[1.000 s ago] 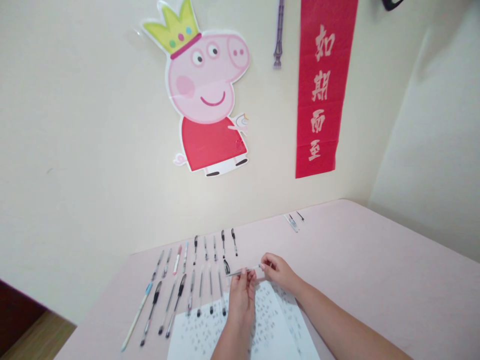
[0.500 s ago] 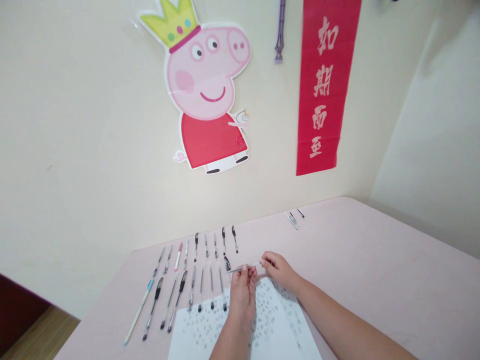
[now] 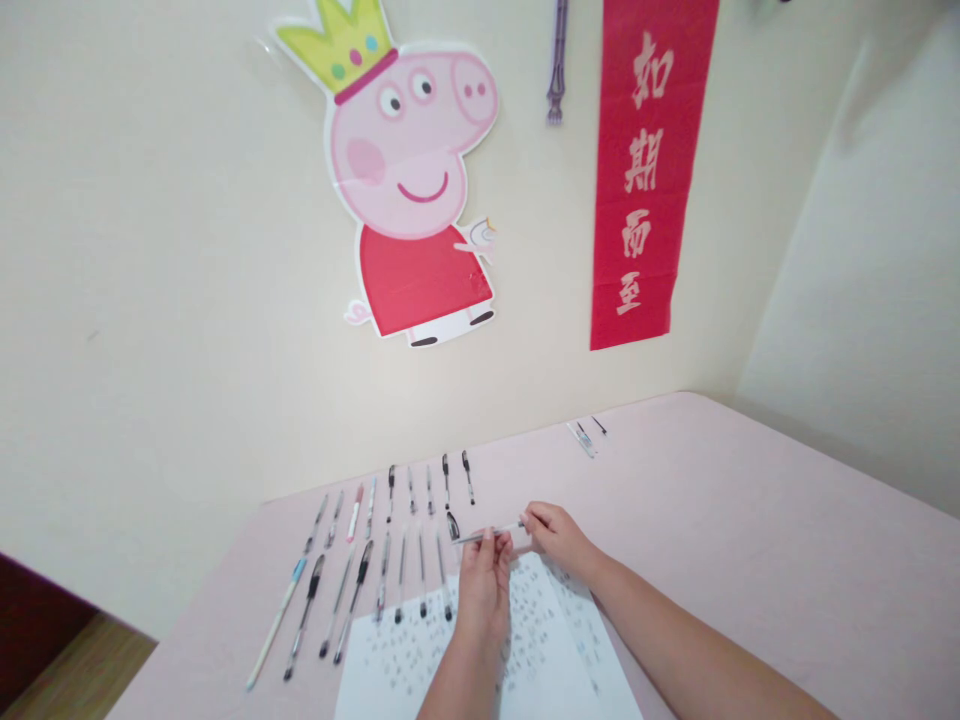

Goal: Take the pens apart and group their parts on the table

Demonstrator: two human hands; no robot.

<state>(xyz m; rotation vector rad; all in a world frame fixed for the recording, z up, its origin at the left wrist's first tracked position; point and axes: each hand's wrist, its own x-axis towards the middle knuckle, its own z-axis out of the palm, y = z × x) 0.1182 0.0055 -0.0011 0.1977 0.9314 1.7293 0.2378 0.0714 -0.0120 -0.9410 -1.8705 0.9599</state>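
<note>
A slim clear pen point(image 3: 471, 538) lies nearly level across the fingers of my left hand point(image 3: 484, 580), pinched under the thumb. My right hand point(image 3: 556, 530) is closed at the pen's dark right end, with thumb and forefinger together. Just beyond the pen's left tip is a black pen cap point(image 3: 452, 526). Under and behind my wrists lies a white sheet of paper point(image 3: 405, 650) covered with handwriting. To the left, several pens point(image 3: 363, 575) are laid out in two rows, some capped in black.
Pink cloth covers the table point(image 3: 750, 560), which meets the wall at the back. A few thin pen parts point(image 3: 583, 440) lie near the far edge. A pig cutout point(image 3: 420, 190) and a red banner point(image 3: 637, 180) hang on the wall.
Both hands stay almost in place around the pen. A dark end now shows at my right fingertips, where it looked pale before. The view has shifted slightly.
</note>
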